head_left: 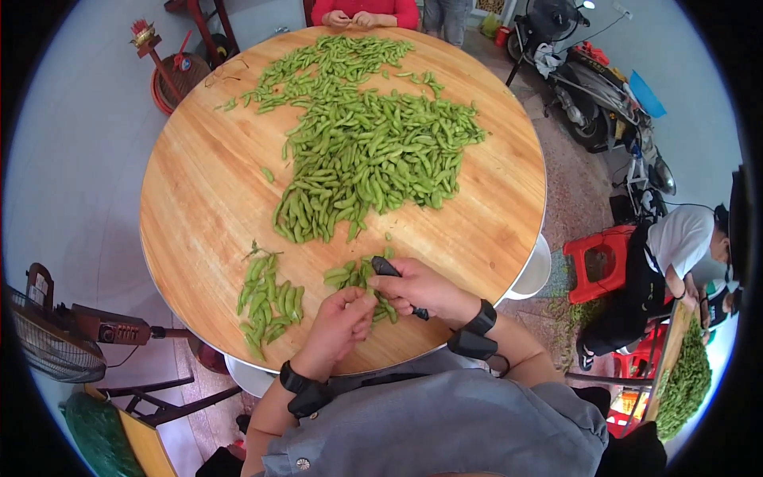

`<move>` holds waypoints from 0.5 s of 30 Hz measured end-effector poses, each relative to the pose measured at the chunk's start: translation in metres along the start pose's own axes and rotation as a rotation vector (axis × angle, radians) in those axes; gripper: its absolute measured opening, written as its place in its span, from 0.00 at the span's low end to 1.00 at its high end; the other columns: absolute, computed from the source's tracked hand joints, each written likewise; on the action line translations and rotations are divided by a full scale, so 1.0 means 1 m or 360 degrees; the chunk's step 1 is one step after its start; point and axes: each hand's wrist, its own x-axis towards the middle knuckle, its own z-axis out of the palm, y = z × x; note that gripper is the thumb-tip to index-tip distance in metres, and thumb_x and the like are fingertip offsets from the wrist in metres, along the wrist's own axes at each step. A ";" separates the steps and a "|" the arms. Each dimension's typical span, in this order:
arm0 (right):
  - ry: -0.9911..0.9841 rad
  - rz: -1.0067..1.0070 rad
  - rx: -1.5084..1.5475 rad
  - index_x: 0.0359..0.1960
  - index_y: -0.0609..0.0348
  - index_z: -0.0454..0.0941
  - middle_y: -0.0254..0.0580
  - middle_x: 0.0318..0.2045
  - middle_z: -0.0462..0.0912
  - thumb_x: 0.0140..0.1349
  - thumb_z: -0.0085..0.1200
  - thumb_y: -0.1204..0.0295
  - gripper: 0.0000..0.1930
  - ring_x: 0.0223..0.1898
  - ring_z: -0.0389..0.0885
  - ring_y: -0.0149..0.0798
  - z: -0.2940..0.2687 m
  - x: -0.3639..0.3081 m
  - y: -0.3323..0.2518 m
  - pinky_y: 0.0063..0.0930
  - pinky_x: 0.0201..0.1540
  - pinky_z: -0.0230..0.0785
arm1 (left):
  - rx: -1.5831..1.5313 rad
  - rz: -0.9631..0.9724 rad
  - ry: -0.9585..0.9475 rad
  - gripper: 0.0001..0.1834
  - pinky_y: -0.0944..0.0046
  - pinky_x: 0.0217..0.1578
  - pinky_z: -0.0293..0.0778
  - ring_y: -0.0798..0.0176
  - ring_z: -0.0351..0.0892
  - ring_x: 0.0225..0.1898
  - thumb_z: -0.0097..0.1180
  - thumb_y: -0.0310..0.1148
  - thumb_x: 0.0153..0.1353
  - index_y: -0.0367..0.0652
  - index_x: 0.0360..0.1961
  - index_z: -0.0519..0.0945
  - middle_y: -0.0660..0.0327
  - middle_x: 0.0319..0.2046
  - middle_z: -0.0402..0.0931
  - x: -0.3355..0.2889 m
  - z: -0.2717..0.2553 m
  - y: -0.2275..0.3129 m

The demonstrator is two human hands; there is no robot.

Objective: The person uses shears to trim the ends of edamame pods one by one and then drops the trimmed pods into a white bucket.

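Note:
Green soybean pods [381, 151] lie in a big heap across the middle of the round wooden table [214, 183]. Close to the table's near edge, my right hand [421, 286] is wrapped round a black-handled tool [387, 268]; its working end is hidden, so its exact kind does not show. My left hand [342, 322] meets the right one, thumb and fingers pinched on a pod that is mostly covered by the fingers. A small group of pods [342, 276] lies under and just beyond my hands. Left of them is another small pile of pods [270, 302].
Across the table a person in red [366, 12] has both hands at the edge. Eyeglasses [225, 73] lie at far left. A fan [60, 338] stands left, a white basin [534, 270] and a red stool [600, 262] right. Beyond are a motorcycle [588, 103] and people at another table.

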 end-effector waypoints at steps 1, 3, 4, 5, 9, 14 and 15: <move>-0.0015 -0.0006 0.0010 0.24 0.54 0.63 0.24 0.13 0.61 0.61 0.49 0.68 0.11 0.11 0.58 0.20 0.000 0.000 0.000 0.17 0.13 0.50 | 0.0319 0.0079 0.0107 0.09 0.77 0.15 0.51 0.78 0.57 0.16 0.46 0.35 0.63 0.40 0.33 0.72 0.69 0.18 0.63 0.000 0.001 0.001; -0.0006 -0.0047 -0.0028 0.24 0.55 0.64 0.25 0.13 0.62 0.61 0.48 0.68 0.10 0.11 0.58 0.20 -0.001 0.001 0.002 0.17 0.13 0.51 | 0.0638 0.0166 0.0216 0.09 0.77 0.15 0.53 0.78 0.58 0.16 0.46 0.35 0.64 0.40 0.32 0.72 0.69 0.18 0.64 0.001 0.000 -0.001; 0.0003 -0.0082 -0.0065 0.24 0.55 0.64 0.25 0.13 0.63 0.62 0.48 0.68 0.10 0.11 0.59 0.21 -0.001 0.001 0.004 0.17 0.13 0.51 | 0.0910 0.0317 0.0189 0.10 0.77 0.15 0.53 0.78 0.59 0.17 0.46 0.36 0.64 0.40 0.32 0.72 0.69 0.18 0.65 0.004 -0.004 -0.005; -0.0001 -0.0084 -0.0068 0.24 0.55 0.64 0.25 0.13 0.63 0.62 0.48 0.68 0.10 0.11 0.59 0.21 0.000 0.002 0.006 0.17 0.13 0.51 | 0.1181 0.0467 0.0162 0.11 0.77 0.16 0.54 0.78 0.60 0.17 0.46 0.36 0.64 0.40 0.31 0.72 0.69 0.18 0.65 0.005 -0.006 -0.007; 0.0009 -0.0216 -0.0111 0.26 0.58 0.66 0.28 0.15 0.68 0.62 0.46 0.68 0.09 0.12 0.60 0.21 -0.001 0.005 0.013 0.18 0.13 0.52 | 0.0970 0.0388 0.0149 0.12 0.76 0.15 0.54 0.77 0.59 0.16 0.43 0.36 0.65 0.39 0.32 0.72 0.69 0.17 0.64 0.004 0.002 -0.002; -0.0026 -0.0231 -0.0059 0.29 0.59 0.67 0.30 0.17 0.70 0.61 0.45 0.70 0.07 0.12 0.60 0.21 0.000 -0.003 0.007 0.17 0.13 0.53 | 0.0103 -0.0108 -0.0059 0.16 0.76 0.15 0.50 0.77 0.53 0.14 0.39 0.40 0.65 0.38 0.32 0.71 0.66 0.19 0.64 -0.002 0.005 0.009; -0.0066 -0.0163 0.0037 0.29 0.58 0.67 0.31 0.18 0.70 0.61 0.46 0.70 0.06 0.12 0.61 0.21 0.000 -0.005 0.003 0.16 0.14 0.53 | 0.0105 -0.0106 -0.0063 0.16 0.76 0.15 0.50 0.77 0.53 0.14 0.39 0.40 0.65 0.38 0.32 0.71 0.66 0.19 0.64 -0.001 0.005 0.008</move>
